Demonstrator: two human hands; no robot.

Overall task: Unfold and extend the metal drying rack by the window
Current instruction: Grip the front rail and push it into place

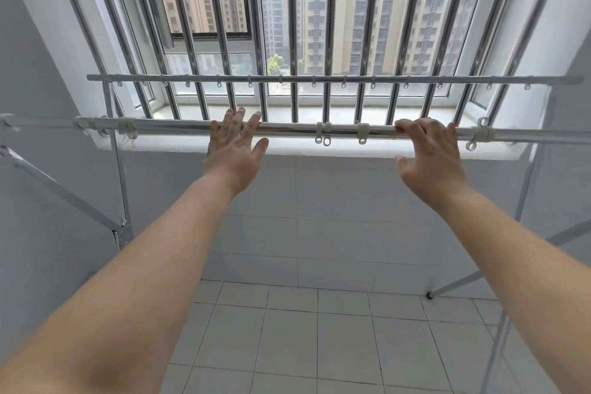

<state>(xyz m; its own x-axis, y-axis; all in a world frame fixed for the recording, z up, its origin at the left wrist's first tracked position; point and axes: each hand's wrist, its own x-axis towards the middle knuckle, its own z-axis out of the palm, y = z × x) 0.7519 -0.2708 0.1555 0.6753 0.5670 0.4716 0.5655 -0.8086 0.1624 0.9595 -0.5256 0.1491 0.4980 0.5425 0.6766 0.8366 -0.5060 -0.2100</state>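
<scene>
The metal drying rack stands in front of the window with two long horizontal bars. The near bar (287, 130) runs across the view and carries white plastic clip rings. The far bar (287, 78) sits higher and closer to the window, with small hooks hanging under it. My left hand (235, 150) lies flat with fingers spread, its fingertips over the near bar. My right hand (430, 153) has its fingers curled over the top of the same bar further right, thumb apart below it.
Vertical metal window bars (329, 25) stand behind the rack above a white sill (319, 112). Slanted rack legs (64, 192) cross at the left, and another leg with a black foot (430, 295) rests on the tiled floor at the right. Grey walls close both sides.
</scene>
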